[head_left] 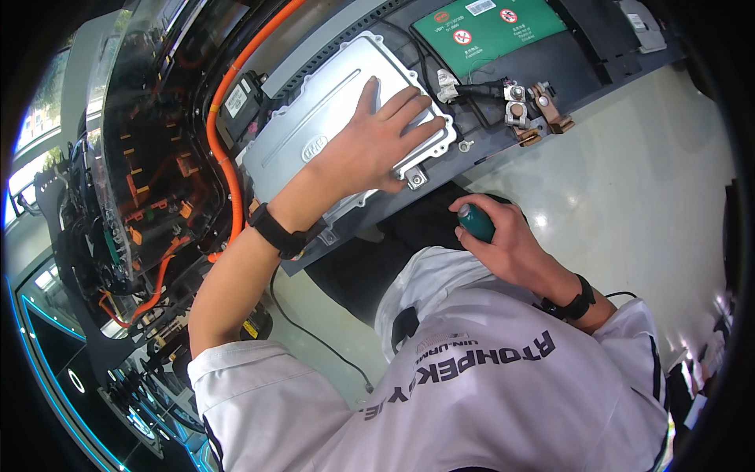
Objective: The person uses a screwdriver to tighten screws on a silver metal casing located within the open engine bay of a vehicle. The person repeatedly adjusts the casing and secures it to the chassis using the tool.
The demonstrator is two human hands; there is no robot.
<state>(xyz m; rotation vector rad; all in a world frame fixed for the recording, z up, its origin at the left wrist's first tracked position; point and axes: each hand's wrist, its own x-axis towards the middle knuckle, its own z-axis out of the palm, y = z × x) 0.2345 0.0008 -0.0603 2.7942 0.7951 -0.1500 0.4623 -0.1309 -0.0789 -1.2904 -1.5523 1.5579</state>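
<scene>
Handle [476, 223] in right hand [507, 236], beyond ledge [489, 153]

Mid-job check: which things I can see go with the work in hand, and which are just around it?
Likely part of the work:
- silver metal case, under the spread left hand
- teal handle, held in the right hand

Apparently just around it, untouched:
- orange cable
- green panel
- metal clamps at the bench edge
</scene>
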